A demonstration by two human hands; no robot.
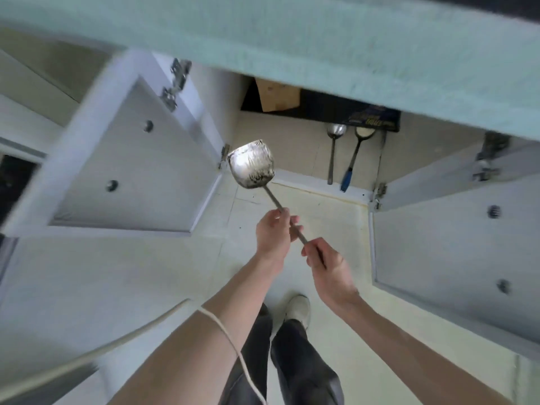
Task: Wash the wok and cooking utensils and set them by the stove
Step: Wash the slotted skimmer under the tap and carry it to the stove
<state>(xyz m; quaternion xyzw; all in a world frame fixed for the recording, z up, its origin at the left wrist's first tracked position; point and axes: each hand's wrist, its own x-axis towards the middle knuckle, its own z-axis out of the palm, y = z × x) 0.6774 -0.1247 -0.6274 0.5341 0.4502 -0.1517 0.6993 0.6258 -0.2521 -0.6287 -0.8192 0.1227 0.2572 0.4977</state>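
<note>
Gripping the metal spatula (252,165) by its handle, left hand (273,230) curls around the shaft midway, right hand (327,266) pinches the handle end. Spatula blade sits raised above the floor, before the open cabinet (306,153). 2 ladles (336,133) lean against the cabinet's back wall near its front edge.

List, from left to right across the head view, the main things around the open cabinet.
Left cabinet door → metal spatula, gripped by the left hand and right hand → steel ladle → blue-handled spoon → right cabinet door.
</note>
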